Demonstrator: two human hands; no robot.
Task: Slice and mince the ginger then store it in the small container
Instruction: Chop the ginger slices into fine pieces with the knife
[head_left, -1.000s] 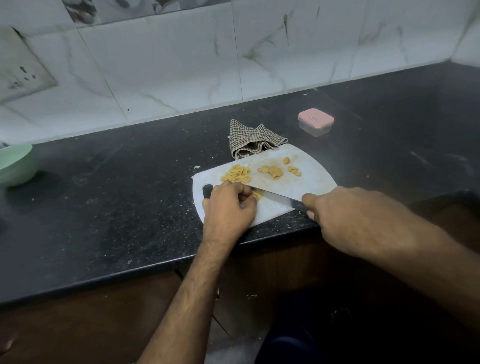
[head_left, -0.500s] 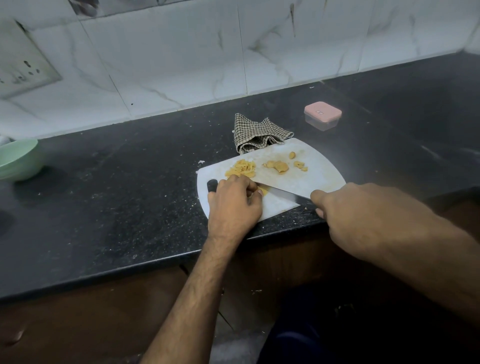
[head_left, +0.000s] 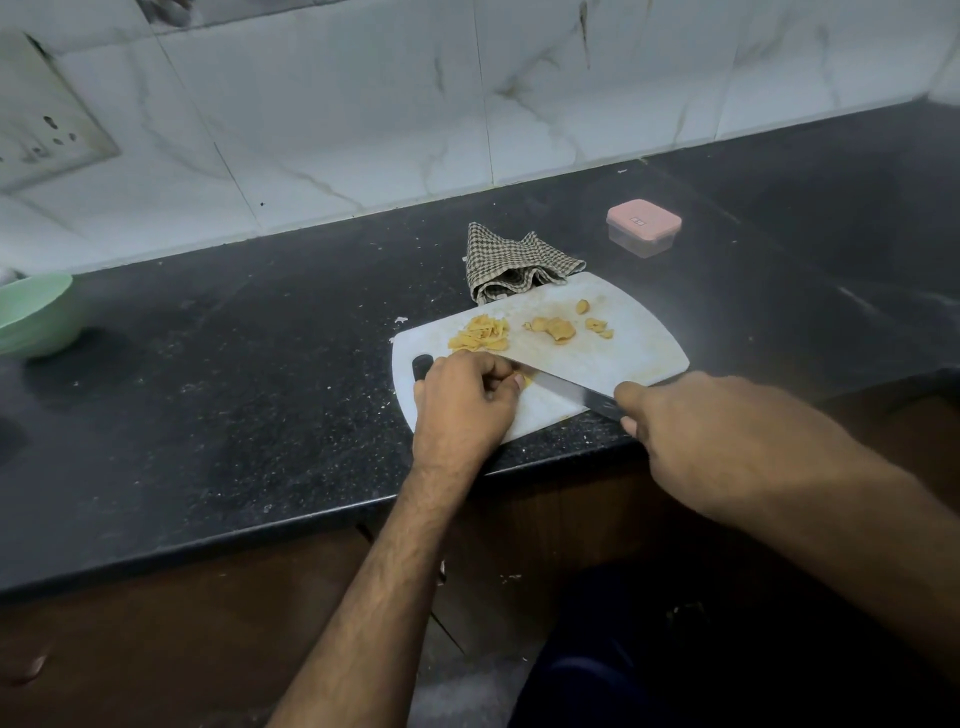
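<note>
The ginger (head_left: 525, 381) being cut is lying near the board's front-left corner, mostly hidden under the left hand (head_left: 462, 400), whose fingers (head_left: 498, 370) are curling down to pin the piece so it cannot slide under the blade; only a yellow sliver is showing beside the thumb. The knife (head_left: 563, 388) is lying across the board (head_left: 639, 345) with its edge against that piece, angled toward the front edge of the tabletop (head_left: 208, 395). The right hand (head_left: 727, 441) is clenching the handle just off that edge, index finger pointing along the spine, probably to steady the cut.

Finished slices (head_left: 480, 335) are sitting in a heap just behind the left hand, pushed clear of the blade. Bigger chunks (head_left: 556, 328) are waiting toward the board's middle, apparently not yet cut. Mincing looks a good way off.

The container (head_left: 643, 226), pink lid on, is standing apart behind the board's right corner, out of the cutting area. A checked cloth (head_left: 511, 265) is touching the board's back edge. A green bowl (head_left: 34, 314) is sitting at the tabletop's far left.
</note>
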